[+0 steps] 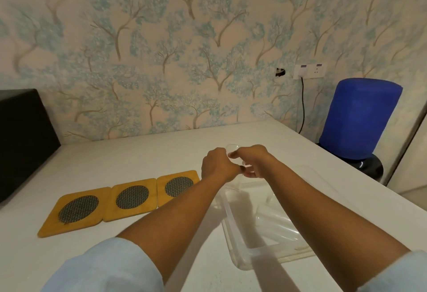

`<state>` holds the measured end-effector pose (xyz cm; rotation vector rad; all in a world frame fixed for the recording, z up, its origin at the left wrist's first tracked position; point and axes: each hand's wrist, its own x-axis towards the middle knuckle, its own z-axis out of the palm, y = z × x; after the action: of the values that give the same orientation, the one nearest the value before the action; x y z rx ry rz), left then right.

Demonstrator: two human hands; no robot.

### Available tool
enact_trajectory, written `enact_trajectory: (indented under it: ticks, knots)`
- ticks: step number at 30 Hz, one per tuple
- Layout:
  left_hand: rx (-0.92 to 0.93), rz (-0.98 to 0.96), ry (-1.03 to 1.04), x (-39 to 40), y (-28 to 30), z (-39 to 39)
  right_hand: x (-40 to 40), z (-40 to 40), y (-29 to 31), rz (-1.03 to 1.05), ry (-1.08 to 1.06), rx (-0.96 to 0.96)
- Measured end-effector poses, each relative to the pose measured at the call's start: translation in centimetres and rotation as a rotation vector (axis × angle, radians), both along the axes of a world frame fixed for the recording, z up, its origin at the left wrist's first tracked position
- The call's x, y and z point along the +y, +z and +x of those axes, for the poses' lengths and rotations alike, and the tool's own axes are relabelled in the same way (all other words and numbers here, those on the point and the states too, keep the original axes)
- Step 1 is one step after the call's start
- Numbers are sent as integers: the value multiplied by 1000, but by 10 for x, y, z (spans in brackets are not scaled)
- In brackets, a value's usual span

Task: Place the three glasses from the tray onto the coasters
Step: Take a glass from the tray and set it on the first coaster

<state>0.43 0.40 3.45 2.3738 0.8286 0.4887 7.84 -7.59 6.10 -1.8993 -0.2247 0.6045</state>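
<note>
Three square wooden coasters with dark mesh rounds lie in a row on the white table: left coaster (pixel 75 210), middle coaster (pixel 131 198), right coaster (pixel 178 186). All are bare. A clear plastic tray (pixel 233 229) sits to their right. Another clear glass (pixel 277 224) lies on its side in the tray, partly hidden by my right forearm. My left hand (pixel 216 165) and my right hand (pixel 253 163) meet above the tray's far end, both closed around one clear glass (pixel 232 149) whose rim shows above the fingers.
A black box (pixel 22 139) stands at the table's left rear. Off the right edge is a blue-covered water jug (pixel 357 118) on a dark base, and a cable hangs from a wall socket (pixel 309 71). The wallpapered wall runs close behind the table.
</note>
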Motion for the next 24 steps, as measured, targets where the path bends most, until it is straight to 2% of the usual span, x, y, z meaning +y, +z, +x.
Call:
enact_trajectory:
  ticks: [4,12,19,24]
  knots:
    - [-114,35,24,24,3,-23,17,-19,7,143,36,-12]
    - [-292,-2,114,76,-9,-82,75,-65,-1,209,145,-68]
    - [-330,-25,243,120,-26,-141,129,-109,-19,190,329,-204]
    - [-340,-42,305,150,-35,-177,160,-136,-25,195,420,-177]
